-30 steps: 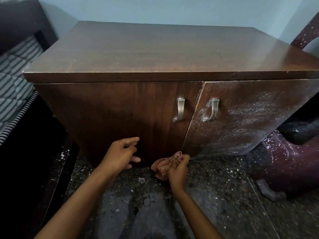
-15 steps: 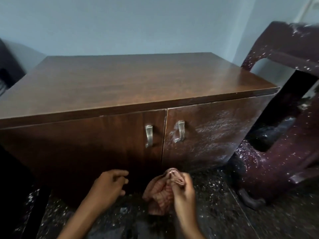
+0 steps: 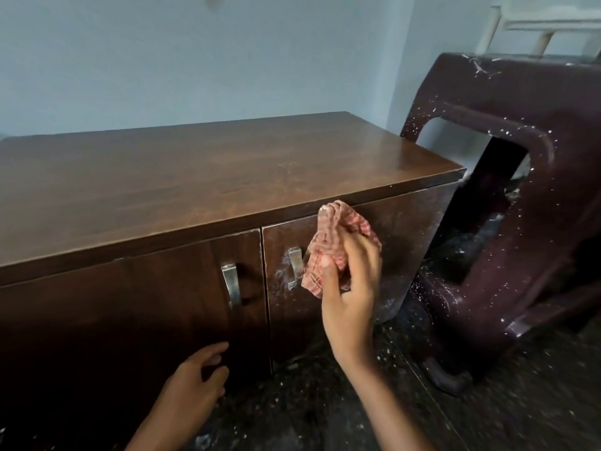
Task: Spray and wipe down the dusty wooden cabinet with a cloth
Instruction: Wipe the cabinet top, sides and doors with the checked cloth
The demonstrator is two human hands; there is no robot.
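Note:
A dark wooden cabinet (image 3: 201, 177) with two doors and metal handles fills the middle. Its right door (image 3: 400, 242) is grey with dust, mostly around the handle (image 3: 294, 265). My right hand (image 3: 353, 288) grips a bunched red-and-white checked cloth (image 3: 331, 245) and presses it on the upper part of the right door, just right of that handle. My left hand (image 3: 195, 382) hovers low by the bottom of the left door (image 3: 130, 320), fingers loosely apart and holding nothing. No spray bottle is in view.
A dark maroon plastic chair (image 3: 507, 203), speckled with white, lies tipped on its side close against the cabinet's right end. The dark floor (image 3: 504, 415) is spotted with dust. A pale blue wall (image 3: 195, 60) stands behind.
My right hand has lifted the cloth from the floor by the doors' bottom edge up to the top of the right door. The view has swung right. My left hand stays low.

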